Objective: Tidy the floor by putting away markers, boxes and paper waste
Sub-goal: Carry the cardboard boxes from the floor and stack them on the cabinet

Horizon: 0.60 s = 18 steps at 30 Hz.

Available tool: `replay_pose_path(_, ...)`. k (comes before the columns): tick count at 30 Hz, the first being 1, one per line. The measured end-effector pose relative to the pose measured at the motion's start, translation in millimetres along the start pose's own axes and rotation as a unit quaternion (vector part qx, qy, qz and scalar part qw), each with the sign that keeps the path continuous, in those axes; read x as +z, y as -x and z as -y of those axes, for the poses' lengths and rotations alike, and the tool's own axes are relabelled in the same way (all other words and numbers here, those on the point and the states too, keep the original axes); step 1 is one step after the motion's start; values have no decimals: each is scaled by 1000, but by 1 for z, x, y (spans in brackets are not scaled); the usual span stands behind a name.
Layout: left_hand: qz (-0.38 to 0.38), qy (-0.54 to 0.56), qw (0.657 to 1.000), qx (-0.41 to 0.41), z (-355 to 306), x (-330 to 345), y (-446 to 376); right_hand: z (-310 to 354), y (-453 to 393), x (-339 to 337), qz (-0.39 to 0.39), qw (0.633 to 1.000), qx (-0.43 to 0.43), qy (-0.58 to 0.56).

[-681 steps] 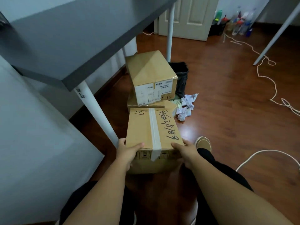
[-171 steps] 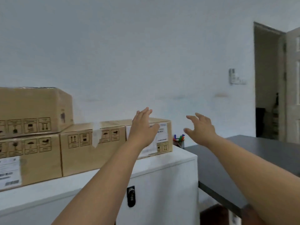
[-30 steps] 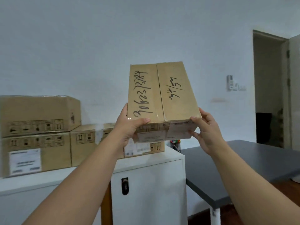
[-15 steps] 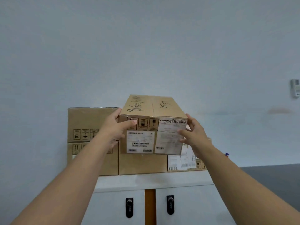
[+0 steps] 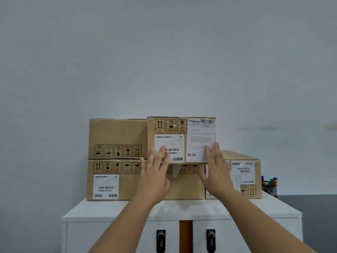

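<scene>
2 hands flat on labelled box (image 5: 182,137), fingers straight, gripping nothing: left hand (image 5: 155,172), right hand (image 5: 217,170). Box on 2nd tier atop cabinet (image 5: 109,210), beside upper-left box (image 5: 116,137). Step: squaring stack. Next, prob. gentle push flush w/ neighbour, then let go.

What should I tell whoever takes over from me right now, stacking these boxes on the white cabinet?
Left hand and right hand: both open, fingers straight against the front of the top right box.
That box sits on the middle bottom box, beside the top left box. Five boxes in all stand on the white cabinet.
The markers stand in a holder at the right.
Done: this box is placed.
Left: the floor is out of view, so check it for remaining boxes, markers and paper waste.
</scene>
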<state>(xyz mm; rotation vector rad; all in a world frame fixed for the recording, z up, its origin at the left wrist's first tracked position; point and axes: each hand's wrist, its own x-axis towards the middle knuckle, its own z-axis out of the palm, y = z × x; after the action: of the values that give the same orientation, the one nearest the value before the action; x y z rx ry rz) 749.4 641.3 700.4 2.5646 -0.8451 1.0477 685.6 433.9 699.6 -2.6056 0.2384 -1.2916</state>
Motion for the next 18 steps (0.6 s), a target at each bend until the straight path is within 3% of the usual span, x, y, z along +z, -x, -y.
replay_pose_path(3,1,-18,1000,1,7,16,-2,-1,-4,14,47,998,1,38)
replay_pose_path(8,69,-27,997,-30,23,38,-12,6,-14,39,132,988,-17,82)
replay_pose_path(14,104,-16,993,-44,24,47,-26,10,-25,49,179,981,-1,81)
replay_pose_path(18,131,-18,989,-63,22,45,-30,9,-30,36,280,958,10,57)
